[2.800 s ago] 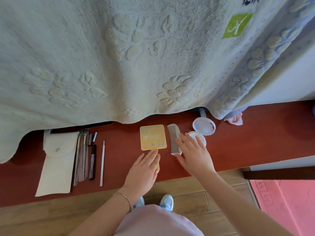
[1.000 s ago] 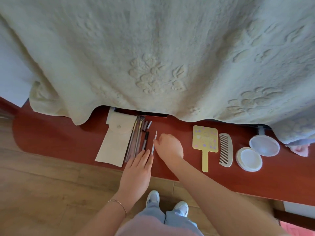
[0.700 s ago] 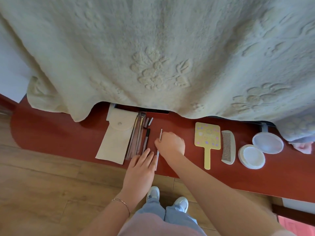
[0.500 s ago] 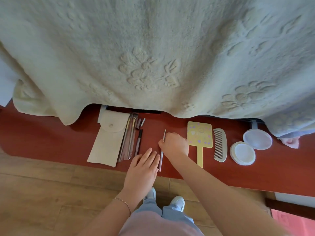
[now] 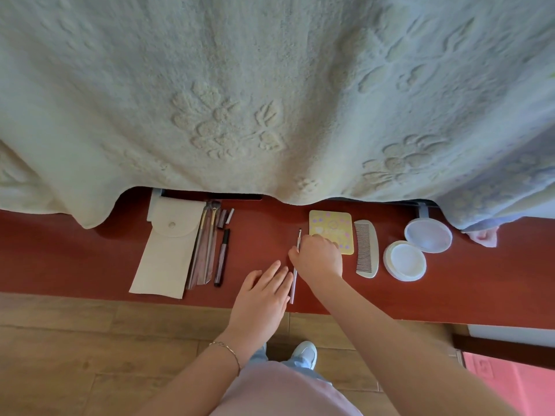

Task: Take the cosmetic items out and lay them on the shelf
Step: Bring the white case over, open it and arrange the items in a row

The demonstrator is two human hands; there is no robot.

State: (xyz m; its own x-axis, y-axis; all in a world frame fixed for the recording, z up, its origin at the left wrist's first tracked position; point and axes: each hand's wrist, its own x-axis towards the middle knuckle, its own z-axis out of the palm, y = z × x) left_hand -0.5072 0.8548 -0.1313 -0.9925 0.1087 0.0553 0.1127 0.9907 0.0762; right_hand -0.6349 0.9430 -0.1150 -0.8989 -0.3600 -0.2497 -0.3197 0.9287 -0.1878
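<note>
- White pouch (image 5: 168, 250) lies flat on the red shelf (image 5: 75, 259), flap snapped down; what is inside it I cannot tell.
- Round white case (image 5: 404, 260) sits open at the right end of the shelf, its clear lid (image 5: 428, 234) touching it on the far side. Pale pad surface shows in the base.
- My right hand (image 5: 318, 256) is curled, fingers pinching the thin white stick tool (image 5: 294, 277) near its upper half. The tool lies along the shelf, dark tip pointing toward the blanket, lower end near the shelf's front edge.
- My left hand (image 5: 264, 292) lies flat on the shelf just left of the tool, fingers straight and close together, fingertips beside the shaft.
- Just right of the pouch: a bundle of metal tools (image 5: 205, 250), two small pieces above it, then a dark pen (image 5: 221, 256).
- Right of my right hand: yellow mirror (image 5: 333, 226), its lower part hidden by my knuckles, then a pale comb (image 5: 366, 249).
- Cream embossed blanket (image 5: 240, 100) hangs over the shelf's far side and covers the back edge.
- Pink cloth (image 5: 483, 238) peeks out at far right under the blanket.
- Wood floor (image 5: 60, 355) below; my shoes show near the shelf's edge.
</note>
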